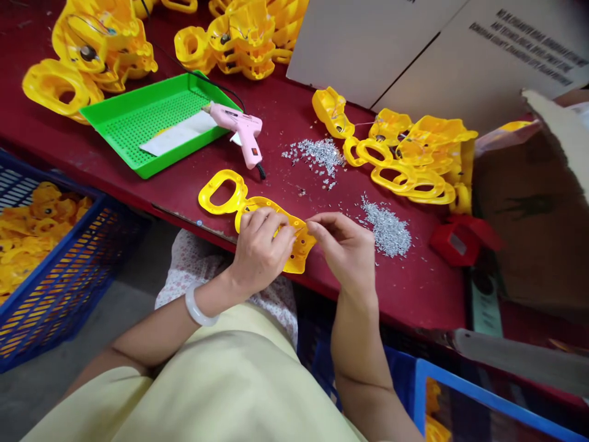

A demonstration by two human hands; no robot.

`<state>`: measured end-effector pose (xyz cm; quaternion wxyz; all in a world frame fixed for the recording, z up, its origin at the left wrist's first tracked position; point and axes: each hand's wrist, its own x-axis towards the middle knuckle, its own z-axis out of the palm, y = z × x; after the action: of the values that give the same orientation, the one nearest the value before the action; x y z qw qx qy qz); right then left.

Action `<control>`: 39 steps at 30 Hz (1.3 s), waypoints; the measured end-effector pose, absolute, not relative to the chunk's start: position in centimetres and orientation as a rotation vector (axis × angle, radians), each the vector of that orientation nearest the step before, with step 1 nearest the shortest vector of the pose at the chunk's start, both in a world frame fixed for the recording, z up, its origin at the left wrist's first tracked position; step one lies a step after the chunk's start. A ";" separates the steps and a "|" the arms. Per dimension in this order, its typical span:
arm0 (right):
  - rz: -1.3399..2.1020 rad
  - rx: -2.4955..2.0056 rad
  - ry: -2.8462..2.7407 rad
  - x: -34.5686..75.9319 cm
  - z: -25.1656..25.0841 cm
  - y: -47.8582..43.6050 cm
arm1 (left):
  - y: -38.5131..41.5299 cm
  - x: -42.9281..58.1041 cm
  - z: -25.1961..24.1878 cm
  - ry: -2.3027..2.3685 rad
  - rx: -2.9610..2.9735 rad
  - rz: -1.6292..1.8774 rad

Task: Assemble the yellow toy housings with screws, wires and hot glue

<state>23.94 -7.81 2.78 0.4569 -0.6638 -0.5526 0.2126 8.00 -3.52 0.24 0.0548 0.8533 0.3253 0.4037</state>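
A yellow plastic shell (298,261) with an oval ring at its far left end lies at the table's front edge. My left hand (264,245) lies over its middle, fingers curled and closed on it, hiding part of the inside. At the shell's right end is my right hand (347,248), thumb and forefinger pinched together; whatever sits between the tips is too small to make out. Just right of that hand is a pile of small silver screws (390,228). Farther back lies another pile of small shiny metal pieces (319,155).
A pink glue gun (242,129) rests against a green tray (133,161). More yellow shells (414,153) lie along the back right, others (103,46) at the back left. A red box-like object (453,242) stands at right. Blue crates (59,288) sit below the table, near white cartons (368,43) behind it.
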 end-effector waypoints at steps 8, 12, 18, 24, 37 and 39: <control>0.467 -1.510 -1.411 24.5 2.9 -9.8 | -2.4 8.5 1.4 0.756 2.400 0.890; 0.491 -1.535 -1.252 24.2 1.8 -10.2 | -2.2 8.7 1.4 0.767 2.411 0.869; 0.442 -1.682 -0.960 23.8 0.5 -10.7 | -1.9 9.2 0.7 0.713 2.642 1.072; 0.670 -1.677 -1.022 23.1 0.0 -10.5 | -2.1 9.3 0.2 0.672 2.728 1.093; 0.744 -1.695 -1.365 20.8 2.7 7.2 | -1.4 3.8 -0.7 1.211 2.425 1.433; 0.826 -1.737 -1.395 20.0 2.6 9.7 | -0.7 2.6 -0.7 1.290 2.409 1.430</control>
<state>20.03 9.69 2.60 0.3735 -0.6783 -0.5445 0.3224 2.55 -0.70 -0.74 0.0286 0.7808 0.4180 0.4635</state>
